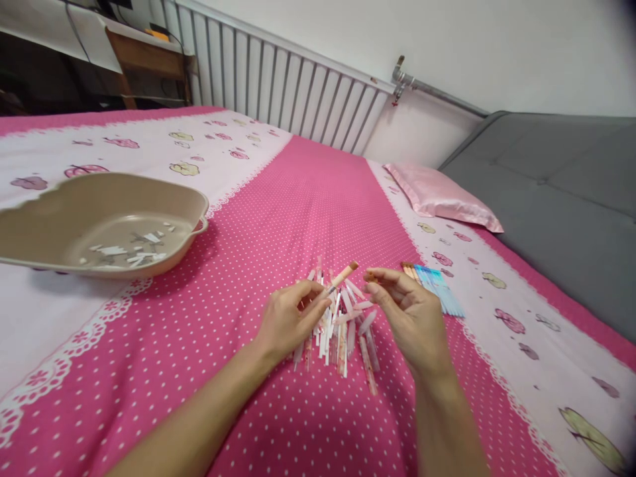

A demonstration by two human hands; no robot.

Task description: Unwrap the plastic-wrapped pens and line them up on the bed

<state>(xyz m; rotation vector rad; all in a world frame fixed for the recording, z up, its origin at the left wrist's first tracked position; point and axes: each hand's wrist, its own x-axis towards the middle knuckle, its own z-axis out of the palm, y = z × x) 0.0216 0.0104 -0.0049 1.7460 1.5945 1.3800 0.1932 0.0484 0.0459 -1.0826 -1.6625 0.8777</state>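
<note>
My left hand (291, 315) is closed in a pinch on a slim pen (344, 273) with a tan barrel and a brown far end that points up and right. Close to that end, my right hand (412, 315) pinches a small brown piece (370, 276), apparently a pen cap; a gap separates the two. Beneath both hands lies a loose heap of pen parts (342, 331): white sticks, pinkish clear tubes and patterned barrels. Beyond my right hand several pens (440, 288) lie side by side, some light blue and some tan with brown ends.
A beige plastic basin (193, 242) with small white and grey bits sits on the bed at left. The pink dotted bedspread (278, 218) covers the bed. A pink pillow (447, 199) lies before the grey headboard (551, 179). A white radiator (283, 73) runs along the wall.
</note>
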